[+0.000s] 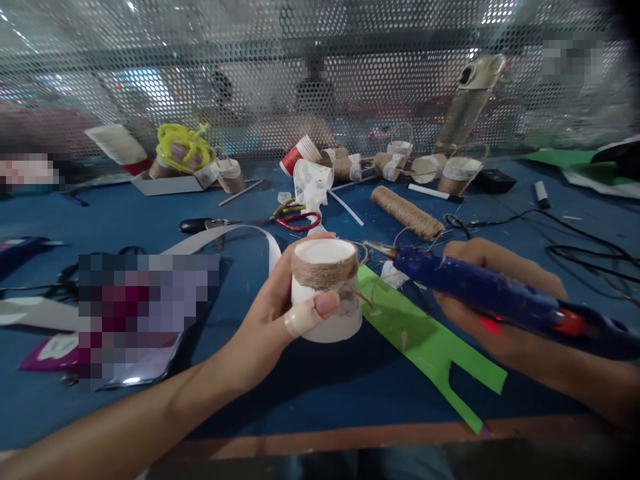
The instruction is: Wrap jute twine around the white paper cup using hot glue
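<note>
Left hand (273,317) pinches a white paper cup wrapped in rough jute twine (327,290); right hand (480,293) grips a blue plastic glue gun (500,293), its nozzle just right of the cup.

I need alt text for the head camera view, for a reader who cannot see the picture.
The left hand holds a white paper cup wrapped with a band of brown twine, while the right hand points a blue plastic glue gun toward it. Below them, a green paper strip lies on the blue table.
</note>
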Motion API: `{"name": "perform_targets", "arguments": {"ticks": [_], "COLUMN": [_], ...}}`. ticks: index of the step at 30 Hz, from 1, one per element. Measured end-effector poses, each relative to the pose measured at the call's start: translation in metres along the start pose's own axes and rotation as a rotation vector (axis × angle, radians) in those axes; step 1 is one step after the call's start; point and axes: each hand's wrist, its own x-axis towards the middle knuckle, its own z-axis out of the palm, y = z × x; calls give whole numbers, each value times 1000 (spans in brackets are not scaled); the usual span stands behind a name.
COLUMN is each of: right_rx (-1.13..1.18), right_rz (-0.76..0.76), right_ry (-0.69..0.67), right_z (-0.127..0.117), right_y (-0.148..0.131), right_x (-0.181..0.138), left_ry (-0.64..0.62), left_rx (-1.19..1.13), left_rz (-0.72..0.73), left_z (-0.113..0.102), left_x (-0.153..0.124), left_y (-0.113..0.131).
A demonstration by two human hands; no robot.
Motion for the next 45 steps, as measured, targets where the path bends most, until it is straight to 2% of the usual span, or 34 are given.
{"name": "perform_targets", "arguments": {"ticks": [1, 3, 7, 14, 19, 24, 30, 37, 45], "right_rx": [73, 166, 313, 493, 438, 284, 498, 479, 577], "right_rz": [-16, 55, 91, 135, 249, 219, 380, 402, 470], "right_ry": [17, 70, -74, -58, 28, 37, -93, -39, -27], "right_z": [3, 8, 17, 28, 26, 22, 23, 27, 28], "right_y": [-1, -3, -9, -10, -7, -10, -9, -6, -9], "right_x": [-1, -1, -1, -3, -5, -1, 6, 8, 7], "left_ry": [9, 29, 52, 66, 91, 74, 28, -18, -28], "left_rx": [21, 49, 60, 116, 185, 170, 104, 41, 63], "left_rz": [4, 9, 22, -22, -3, -2, -63, -91, -111], "left_z": [0, 2, 10, 24, 23, 21, 19, 15, 15], "left_x": [0, 1, 5, 9, 10, 9, 8, 6, 7], "left_y": [-2, -4, -2, 3, 4, 4, 1, -5, -6]}}
